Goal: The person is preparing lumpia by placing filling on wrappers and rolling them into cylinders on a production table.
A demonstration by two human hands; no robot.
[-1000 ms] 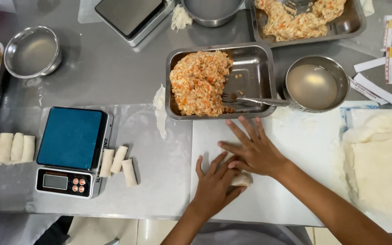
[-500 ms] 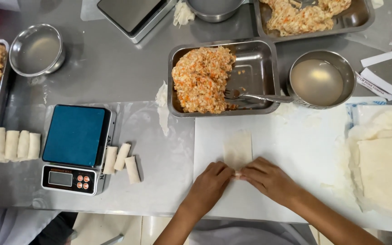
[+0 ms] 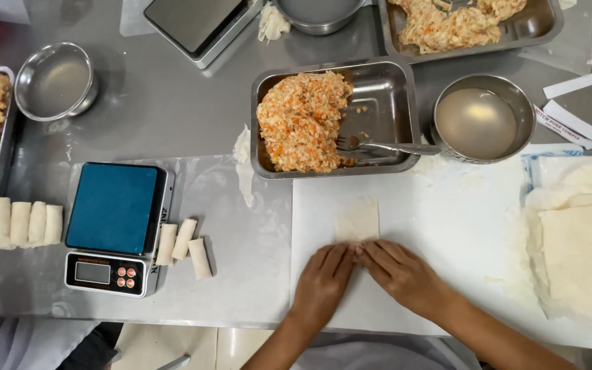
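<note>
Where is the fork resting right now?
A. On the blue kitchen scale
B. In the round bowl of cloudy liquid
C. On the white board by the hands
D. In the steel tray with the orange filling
D: the fork lies in the steel tray, its tines by the mound of orange filling and its handle reaching toward the bowl of liquid.

A blue-topped scale (image 3: 114, 223) sits on the steel bench (image 3: 173, 103) at near left, with three finished rolls (image 3: 185, 245) just right of it and four more rolls (image 3: 23, 221) to its left. Farther off, a steel tray (image 3: 385, 89) holds orange filling (image 3: 301, 120) and a fork (image 3: 378, 146), with a bowl of cloudy liquid (image 3: 484, 118) just right of it. A stack of pale wrappers (image 3: 580, 253) lies at far right.
</note>
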